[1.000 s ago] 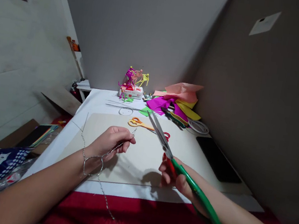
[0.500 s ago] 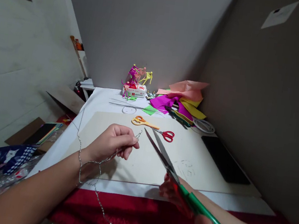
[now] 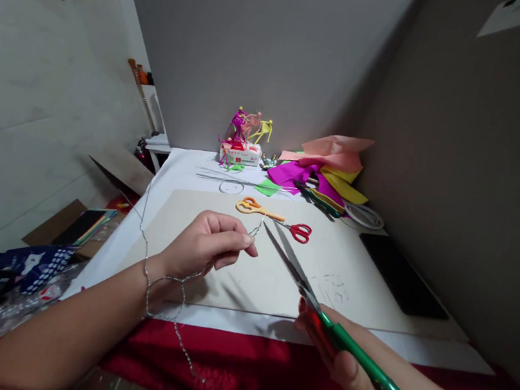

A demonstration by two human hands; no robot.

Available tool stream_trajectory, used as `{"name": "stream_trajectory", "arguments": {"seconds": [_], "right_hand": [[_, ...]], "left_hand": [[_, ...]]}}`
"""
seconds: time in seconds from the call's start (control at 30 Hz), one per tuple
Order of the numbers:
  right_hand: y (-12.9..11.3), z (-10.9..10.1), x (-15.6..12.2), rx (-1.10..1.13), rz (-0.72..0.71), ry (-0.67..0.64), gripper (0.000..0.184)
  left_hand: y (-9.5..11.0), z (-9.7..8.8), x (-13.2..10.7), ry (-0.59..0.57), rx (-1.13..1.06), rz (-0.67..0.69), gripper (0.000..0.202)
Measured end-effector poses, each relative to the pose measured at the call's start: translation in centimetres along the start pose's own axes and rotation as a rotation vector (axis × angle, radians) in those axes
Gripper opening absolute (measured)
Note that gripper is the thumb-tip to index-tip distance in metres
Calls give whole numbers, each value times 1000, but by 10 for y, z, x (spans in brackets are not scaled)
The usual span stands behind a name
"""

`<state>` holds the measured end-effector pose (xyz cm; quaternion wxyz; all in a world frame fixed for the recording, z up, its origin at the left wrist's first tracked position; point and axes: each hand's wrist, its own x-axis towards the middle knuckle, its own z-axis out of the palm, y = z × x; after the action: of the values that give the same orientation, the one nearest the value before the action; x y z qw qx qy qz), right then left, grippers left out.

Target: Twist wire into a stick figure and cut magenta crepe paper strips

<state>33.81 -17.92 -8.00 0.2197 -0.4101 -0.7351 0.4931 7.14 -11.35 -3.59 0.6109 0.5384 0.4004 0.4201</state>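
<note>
Left hand (image 3: 213, 243) pinches twisted silver wire (image 3: 184, 281) between thumb and fingers, its loop across the wrist; right hand (image 3: 353, 375) grips green-handled scissors (image 3: 380, 374), blades narrowly parted near the wire's upper end (touching or not, we can't tell). For clean blade work, we'd pinch firmly, seat the strand deeper between the blades and mind the fingertips. We count one held wire piece, three scissors including the orange pair (image 3: 260, 209) and red pair (image 3: 300, 232), one black slab (image 3: 402, 275)

white table (image 3: 186, 163) bearing beige board (image 3: 271, 281)
</note>
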Motion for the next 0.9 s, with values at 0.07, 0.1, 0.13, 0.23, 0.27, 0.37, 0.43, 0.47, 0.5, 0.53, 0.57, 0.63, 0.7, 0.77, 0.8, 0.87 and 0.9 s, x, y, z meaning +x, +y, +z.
{"name": "stream_trajectory", "arguments": {"seconds": [0.07, 0.1, 0.13, 0.23, 0.27, 0.37, 0.43, 0.47, 0.5, 0.53, 0.57, 0.63, 0.7, 0.77, 0.8, 0.87, 0.9], "right_hand": [[-9, 0, 3, -11, 37, -52, 40], [-15, 0, 5, -18, 59, -79, 40], [-21, 0, 8, -25, 76, -99, 40], [-31, 0, 16, -41, 86, -99, 43], [-31, 0, 18, -44, 75, -87, 43], [-23, 0, 23, -46, 39, -63, 42], [-17, 0, 24, -47, 31, -62, 40], [-15, 0, 25, -49, 29, -58, 40], [-15, 0, 25, -51, 32, -57, 40], [-15, 0, 26, -51, 36, -59, 40], [-17, 0, 27, -47, 38, -63, 41], [-21, 0, 29, -35, 47, -79, 43], [-26, -1, 31, -23, 56, -94, 46], [-29, -1, 32, -22, 72, -94, 48], [-30, -1, 32, -22, 78, -90, 48], [-30, -1, 32, -18, 84, -76, 49], [-30, 0, 32, -17, 81, -66, 49]], "left_hand": [[-1, 1, 0, 2, -4, 14, 19], [-1, 1, 0, -1, 3, 15, 20], [-2, 1, 0, -6, 12, 11, 22], [-5, 2, 0, -17, 26, 0, 20], [-6, 2, 0, -21, 24, -6, 20], [-8, 2, 0, -35, 19, -30, 18], [-8, 2, 0, -47, 19, -41, 18], [-8, 2, 0, -54, 22, -43, 18], [-8, 2, 0, -62, 28, -44, 18], [-7, 2, 0, -73, 39, -48, 18], [-7, 1, 0, -88, 56, -51, 19], [-6, 1, -1, -121, 95, -55, 21], [-7, 1, -1, -142, 120, -62, 22], [-7, 1, -1, -145, 119, -73, 21], [-8, 1, -1, -143, 116, -78, 21], [-9, 1, -1, -142, 119, -79, 21], [-9, 1, -1, -145, 127, -74, 21]]}}
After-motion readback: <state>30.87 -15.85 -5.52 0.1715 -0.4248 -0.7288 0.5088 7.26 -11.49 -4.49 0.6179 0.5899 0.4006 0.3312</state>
